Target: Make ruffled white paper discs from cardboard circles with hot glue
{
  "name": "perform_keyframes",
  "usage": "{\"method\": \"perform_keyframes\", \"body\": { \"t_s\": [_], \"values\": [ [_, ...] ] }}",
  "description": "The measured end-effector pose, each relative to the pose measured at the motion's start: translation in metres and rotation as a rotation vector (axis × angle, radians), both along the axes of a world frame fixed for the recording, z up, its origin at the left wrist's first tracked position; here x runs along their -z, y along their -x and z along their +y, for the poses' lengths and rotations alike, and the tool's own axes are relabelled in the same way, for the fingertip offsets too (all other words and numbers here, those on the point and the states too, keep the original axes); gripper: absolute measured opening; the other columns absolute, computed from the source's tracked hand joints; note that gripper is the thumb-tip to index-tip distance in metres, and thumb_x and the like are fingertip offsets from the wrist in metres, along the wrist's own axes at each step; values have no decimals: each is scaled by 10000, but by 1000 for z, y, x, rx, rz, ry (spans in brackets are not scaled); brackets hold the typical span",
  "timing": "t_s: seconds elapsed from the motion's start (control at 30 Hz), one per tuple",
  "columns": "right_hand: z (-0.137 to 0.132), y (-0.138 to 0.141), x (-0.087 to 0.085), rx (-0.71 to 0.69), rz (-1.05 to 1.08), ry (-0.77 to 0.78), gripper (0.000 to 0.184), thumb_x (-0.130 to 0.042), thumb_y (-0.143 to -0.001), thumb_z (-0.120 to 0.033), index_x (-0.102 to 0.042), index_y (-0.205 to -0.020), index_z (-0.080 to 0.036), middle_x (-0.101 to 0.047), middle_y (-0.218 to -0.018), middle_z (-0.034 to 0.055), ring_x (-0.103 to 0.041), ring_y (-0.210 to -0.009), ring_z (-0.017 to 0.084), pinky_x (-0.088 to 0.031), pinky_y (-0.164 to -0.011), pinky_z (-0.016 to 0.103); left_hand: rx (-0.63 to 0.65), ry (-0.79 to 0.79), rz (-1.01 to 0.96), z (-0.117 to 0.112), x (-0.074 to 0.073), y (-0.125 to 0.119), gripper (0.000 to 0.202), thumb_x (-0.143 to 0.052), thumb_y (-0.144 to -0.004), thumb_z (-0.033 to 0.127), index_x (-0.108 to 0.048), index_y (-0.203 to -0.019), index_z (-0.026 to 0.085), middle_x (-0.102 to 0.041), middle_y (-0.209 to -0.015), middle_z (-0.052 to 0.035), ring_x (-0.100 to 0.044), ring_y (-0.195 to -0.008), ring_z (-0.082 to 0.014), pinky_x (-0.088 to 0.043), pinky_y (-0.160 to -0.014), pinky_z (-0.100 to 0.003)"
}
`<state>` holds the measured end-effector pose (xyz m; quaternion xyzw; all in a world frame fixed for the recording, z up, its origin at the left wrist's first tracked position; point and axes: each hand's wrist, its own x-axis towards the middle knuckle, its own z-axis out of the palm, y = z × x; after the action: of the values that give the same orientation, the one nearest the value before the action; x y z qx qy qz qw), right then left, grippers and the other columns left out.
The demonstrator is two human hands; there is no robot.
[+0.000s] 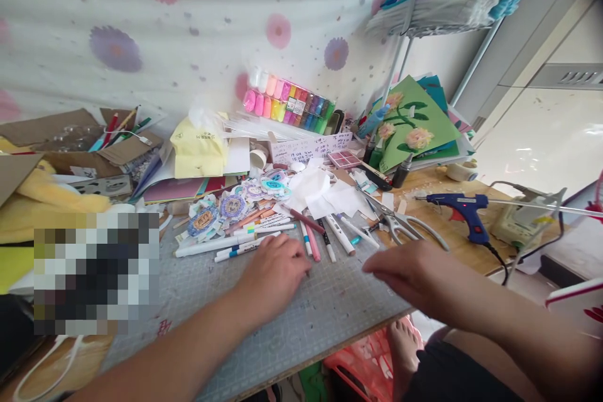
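Grip-wise, can't tell if left hand (279,269) or right hand (409,271) holds anything; slim white blue-banded cylindrical marker (242,249) lies roughly left-to-right.

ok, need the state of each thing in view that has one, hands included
Left hand: low over the mat, fingers curled, grip unclear
Right hand: near the mat's right side, fingers bent, palm hidden
Markers: lying loose
Scissors: lying down, handles spread apart
Glue gun: red light showing, cord attached
Cardboard box: open
Green card: propped up, tilted
Mat: flat
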<state>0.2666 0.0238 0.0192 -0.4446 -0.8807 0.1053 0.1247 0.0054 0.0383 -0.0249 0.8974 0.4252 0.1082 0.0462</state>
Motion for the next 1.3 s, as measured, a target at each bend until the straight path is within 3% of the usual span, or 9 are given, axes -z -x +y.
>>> {"method": "perform_keyframes", "body": {
  "t_s": [0.1,0.23,0.33,0.43,0.57,0.63,0.83,1.07,1.3],
  "values": [
    [-4,21,5,-243,34,110,263,-467,-869,-115,-671,-981,-239,-695,-821,27,-639,-759,160,-445,-664,245,138,-25,-14,-34,7,-14,145,-546,-849,239,-669,-926,252,-639,-854,-48,-536,-821,-223,-402,-724,-400],
    [8,50,18,-330,138,96,252,-464,-860,-65,-667,-961,-175,-665,-904,65,-606,-844,165,-469,-731,256,416,-166,-146,-61,16,-28,76,-561,-849,266,-629,-881,264,-662,-770,-4,-550,-699,-169,-401,-638,-346],
    [20,76,27,-365,163,13,235,-474,-858,-76,-664,-978,-144,-658,-1018,101,-587,-963,195,-465,-852,300,481,-225,-315,-61,8,-22,129,-476,-887,220,-592,-940,244,-688,-755,-2,-561,-636,-143,-429,-618,-315],
    [28,104,32,-292,8,-49,177,-527,-863,-184,-653,-975,-129,-656,-1013,123,-575,-988,244,-453,-894,370,325,-278,-562,-46,-9,0,178,-423,-865,170,-547,-987,207,-684,-815,-61,-612,-753,-174,-473,-698,-314],
    [37,131,34,-191,-113,-101,339,-615,-814,-397,-630,-978,-100,-662,-938,149,-579,-929,306,-458,-848,448,-264,-123,-646,-16,-19,36,115,-443,-841,125,-512,-809,211,-602,-713,1,-579,-648,-132,-466,-620,-256],
    [41,136,36,-211,-118,-104,329,-656,-780,-387,-634,-949,-105,-664,-932,143,-573,-929,316,-456,-835,452,-370,-35,-595,-3,-15,49,102,-414,-854,156,-472,-792,211,-569,-682,18,-564,-607,-125,-459,-568,-241],
    [39,116,39,-291,-69,-48,293,-689,-730,-318,-619,-961,-152,-637,-952,92,-561,-898,258,-452,-816,381,-227,142,-344,11,-2,59,110,-528,-780,134,-601,-801,214,-605,-760,13,-563,-715,-153,-443,-657,-277],
    [7,81,25,-707,-92,133,138,-606,-800,-290,-609,-904,-199,-622,-989,41,-549,-857,200,-428,-739,318,-179,189,-138,5,0,54,252,-568,-759,132,-659,-958,257,-576,-958,-35,-539,-900,-217,-438,-784,-357],
    [34,34,14,-384,-5,246,250,-667,-732,-211,-618,-977,-212,-595,-1051,38,-566,-877,162,-445,-744,266,-189,190,-18,2,-3,54,174,-683,-715,290,-568,-836,236,-573,-996,-25,-523,-947,-249,-429,-805,-390]
  ]
}}
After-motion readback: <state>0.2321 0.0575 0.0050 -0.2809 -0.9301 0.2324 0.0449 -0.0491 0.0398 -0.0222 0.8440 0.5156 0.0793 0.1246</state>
